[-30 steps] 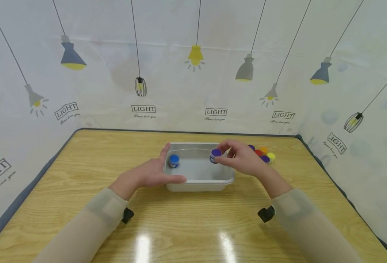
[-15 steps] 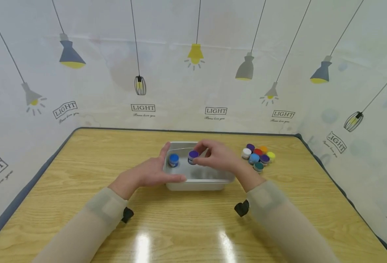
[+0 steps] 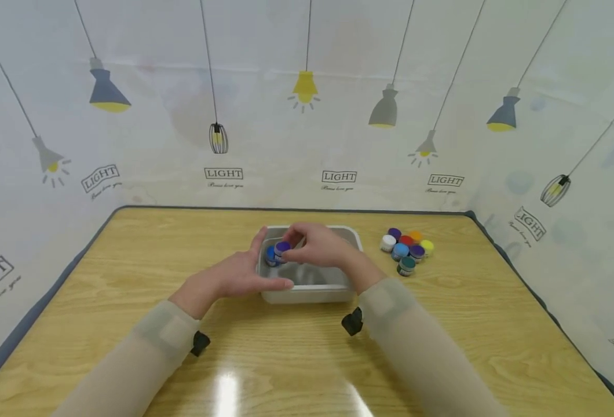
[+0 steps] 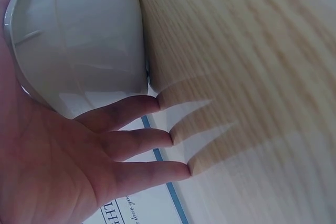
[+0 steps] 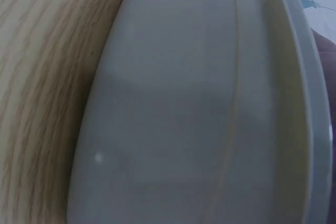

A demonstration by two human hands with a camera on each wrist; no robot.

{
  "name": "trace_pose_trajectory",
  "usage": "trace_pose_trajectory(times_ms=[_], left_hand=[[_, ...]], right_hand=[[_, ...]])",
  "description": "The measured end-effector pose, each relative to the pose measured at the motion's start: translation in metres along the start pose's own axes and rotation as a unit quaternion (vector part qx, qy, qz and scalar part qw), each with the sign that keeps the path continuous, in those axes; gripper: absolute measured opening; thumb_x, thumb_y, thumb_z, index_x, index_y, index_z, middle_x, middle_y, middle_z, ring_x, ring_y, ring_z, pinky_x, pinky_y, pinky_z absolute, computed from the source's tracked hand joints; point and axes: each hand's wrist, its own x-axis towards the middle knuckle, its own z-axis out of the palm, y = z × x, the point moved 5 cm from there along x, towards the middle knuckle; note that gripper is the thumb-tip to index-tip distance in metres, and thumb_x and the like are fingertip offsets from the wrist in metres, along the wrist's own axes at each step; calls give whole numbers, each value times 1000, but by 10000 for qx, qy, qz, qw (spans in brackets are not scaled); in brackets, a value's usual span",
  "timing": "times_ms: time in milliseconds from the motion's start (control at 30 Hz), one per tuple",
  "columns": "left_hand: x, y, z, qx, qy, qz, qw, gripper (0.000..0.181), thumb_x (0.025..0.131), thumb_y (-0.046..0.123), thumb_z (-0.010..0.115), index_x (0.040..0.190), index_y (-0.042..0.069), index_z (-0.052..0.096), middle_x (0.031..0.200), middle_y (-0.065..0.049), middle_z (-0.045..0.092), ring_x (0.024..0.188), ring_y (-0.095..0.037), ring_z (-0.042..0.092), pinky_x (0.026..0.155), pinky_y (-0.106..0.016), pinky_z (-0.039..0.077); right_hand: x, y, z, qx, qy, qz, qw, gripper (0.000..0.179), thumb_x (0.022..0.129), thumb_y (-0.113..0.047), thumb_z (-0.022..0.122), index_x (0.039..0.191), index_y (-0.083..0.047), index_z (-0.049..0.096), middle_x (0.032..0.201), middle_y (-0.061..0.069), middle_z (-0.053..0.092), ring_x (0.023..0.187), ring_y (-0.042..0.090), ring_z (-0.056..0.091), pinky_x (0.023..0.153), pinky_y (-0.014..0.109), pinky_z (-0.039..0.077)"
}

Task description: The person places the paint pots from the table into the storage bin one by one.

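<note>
A whitish rectangular bin [image 3: 309, 296] stands on the wooden table. My left hand [image 3: 234, 275] spreads straight along its left end, thumb lying on the front rim. In the left wrist view three fingers of that left hand [image 4: 58, 150] reach down to the table beside the bin's wall [image 4: 94, 35]. My right hand [image 3: 320, 248] pinches a small purple-lidded paint jar [image 3: 282, 249] inside the bin at the left. A blue-lidded jar [image 3: 271, 255] is right behind it, partly covered. The right wrist view is filled by the bin's side [image 5: 168, 103], with the jar out of sight.
A cluster of small jars stands right of the bin, among them a white one [image 3: 387, 243], a light blue one [image 3: 399, 251], a green one [image 3: 406, 266] and a yellow one [image 3: 427, 247]. A lamp-patterned curtain [image 3: 265, 127] encloses the table [image 3: 182, 231].
My right hand has carried the purple-lidded jar leftward across the bin to the blue-lidded one. The jar cluster has come into full view. My left hand has stayed at the bin's left end.
</note>
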Motion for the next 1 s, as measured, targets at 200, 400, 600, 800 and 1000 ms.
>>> trace_pose_trajectory(times_ms=[200,400,600,800,1000], left_hand=[[1,-2,3,2,-33,4,10000,145,85,89,69,174,21,-23,138,-28,70,119,-31,73,110,-58,55],[1,-1,2,-1,-4,58,10000,145,85,88,70,174,20,-22,130,-25,74,108,-26,73,102,-52,58],[1,-1,2,-20,-27,42,10000,145,86,87,71,173,22,-26,88,-10,71,83,-21,68,81,-39,51],[1,-1,3,-44,-7,10,10000,145,86,86,71,173,22,-26,82,-9,67,77,-21,65,76,-38,48],[1,0,2,-28,-7,50,10000,144,87,85,71,173,23,-26,89,-8,71,85,-21,67,81,-39,49]], right_hand=[[9,3,12,139,-80,-63,9999,34,99,-32,82,125,-15,71,117,0,75,107,17,70,95,36,60],[11,9,18,249,-83,-78,9996,30,98,-29,83,122,-15,72,115,0,75,107,19,70,95,34,59],[11,8,24,-131,-305,-250,9991,27,99,-30,82,120,-17,73,111,-2,75,103,19,70,93,34,59],[10,10,29,-340,-510,-146,9980,26,99,-31,82,120,-20,73,110,-4,74,101,16,68,91,33,59],[11,9,31,-373,-522,-367,9973,26,99,-22,83,122,-16,72,110,0,75,102,16,69,91,31,58]])
